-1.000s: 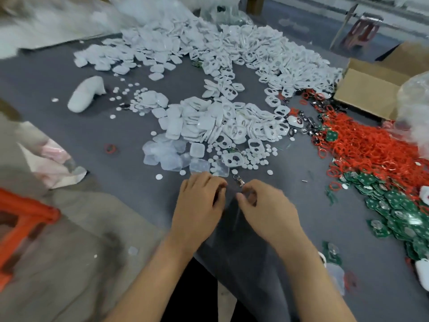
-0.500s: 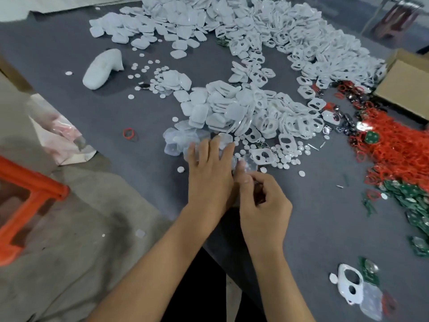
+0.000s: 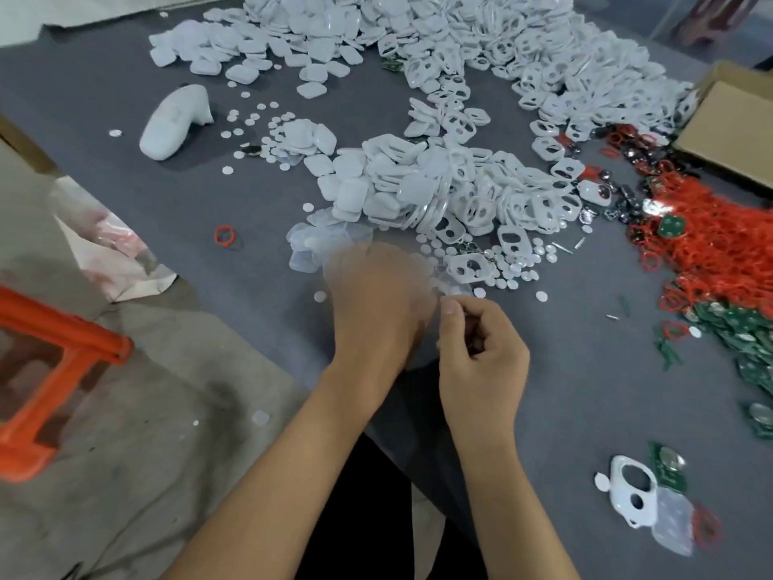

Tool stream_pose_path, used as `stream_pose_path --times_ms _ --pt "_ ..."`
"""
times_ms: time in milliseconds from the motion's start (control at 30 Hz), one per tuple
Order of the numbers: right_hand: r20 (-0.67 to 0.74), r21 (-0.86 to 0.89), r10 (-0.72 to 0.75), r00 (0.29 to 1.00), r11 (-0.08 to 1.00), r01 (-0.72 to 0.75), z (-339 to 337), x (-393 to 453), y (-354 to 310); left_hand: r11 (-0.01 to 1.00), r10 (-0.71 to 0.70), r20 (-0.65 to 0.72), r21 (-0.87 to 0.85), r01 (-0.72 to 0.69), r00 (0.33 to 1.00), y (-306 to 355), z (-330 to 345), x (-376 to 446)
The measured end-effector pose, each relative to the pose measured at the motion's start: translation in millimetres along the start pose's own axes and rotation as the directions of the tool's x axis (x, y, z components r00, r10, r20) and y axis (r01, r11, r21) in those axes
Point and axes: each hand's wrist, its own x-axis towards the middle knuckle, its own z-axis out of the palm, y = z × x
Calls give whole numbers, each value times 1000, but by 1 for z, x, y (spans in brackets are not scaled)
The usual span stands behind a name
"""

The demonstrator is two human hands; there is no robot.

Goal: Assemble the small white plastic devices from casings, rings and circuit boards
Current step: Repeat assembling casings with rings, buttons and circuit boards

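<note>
A grey cloth-covered surface [image 3: 564, 391] fills the view, and its layout reads as a sorted parts bench: each kind of part lies in its own heap, near enough for a seated person to reach without standing. The white casings [image 3: 418, 182] spread in a broad drift across the middle and far side, solid backs toward the left and the fronts with cut-out windows toward the right. The red rings [image 3: 719, 240] are massed at the right edge, with the green circuit boards [image 3: 753, 328] just below them. Small white discs [image 3: 508, 270] are scattered at the near foot of the casing heap, and thin translucent covers [image 3: 318, 244] lie just beside them — the spot nearest the person, probably because these are picked most often. The left hand [image 3: 376, 299] is blurred with motion, reaching palm-down over the translucent covers; whether its fingers pinch anything cannot be told. The right hand [image 3: 481, 341] sits just beside it with fingers curled inward and thumb pressed to forefinger, apparently pinching something too small to make out. At the near right, one set — a windowed casing front [image 3: 627, 491], a board, a clear cover and a ring — lies grouped together, seemingly laid out as the next unit. A cardboard box [image 3: 728, 131] sits at the far right, perhaps for finished pieces.
</note>
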Motion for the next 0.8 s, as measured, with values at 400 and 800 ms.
stream_pose_path --times_ms 400,800 --pt "-315 -158 -173 933 979 128 -119 -54 5 749 394 39 -593 -296 918 97 1 -85" --pt "-279 -35 169 945 982 -186 -252 -55 35 716 566 -65 -456 -529 822 158 46 -105"
